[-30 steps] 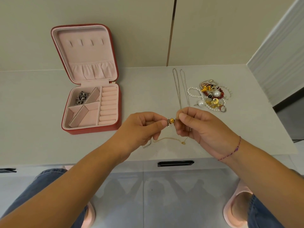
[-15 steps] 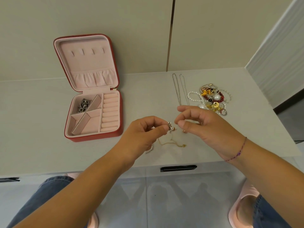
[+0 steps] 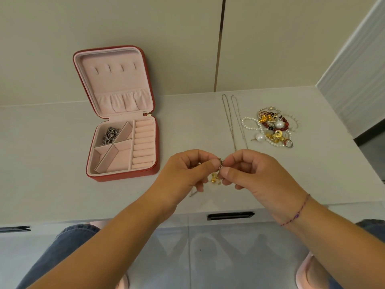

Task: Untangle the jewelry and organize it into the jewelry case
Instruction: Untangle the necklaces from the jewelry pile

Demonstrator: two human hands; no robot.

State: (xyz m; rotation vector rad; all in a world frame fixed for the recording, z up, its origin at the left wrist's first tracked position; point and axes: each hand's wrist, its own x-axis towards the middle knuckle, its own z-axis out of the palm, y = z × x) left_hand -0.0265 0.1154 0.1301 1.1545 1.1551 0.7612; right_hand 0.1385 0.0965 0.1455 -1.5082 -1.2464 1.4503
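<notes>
Ring (image 3: 220,163) pinched between my left hand (image 3: 187,173) and right hand (image 3: 253,174), both grasping it, above tabletop (image 3: 52,163) front edge. Case (image 3: 125,176) open toward left edge; tangled pile (image 3: 273,130) near right edge.

Jewelry case (image 3: 123,177) on the counter (image 3: 52,153) at ten o'clock, seemingly a chain (image 3: 109,135) in its rear-left compartment; tangled jewelry pile (image 3: 275,128) at two, necklace (image 3: 229,122) just left.

Left hand (image 3: 187,172) and right hand (image 3: 255,174) meet at curled, pinching fingertips, forearms converging.
</notes>
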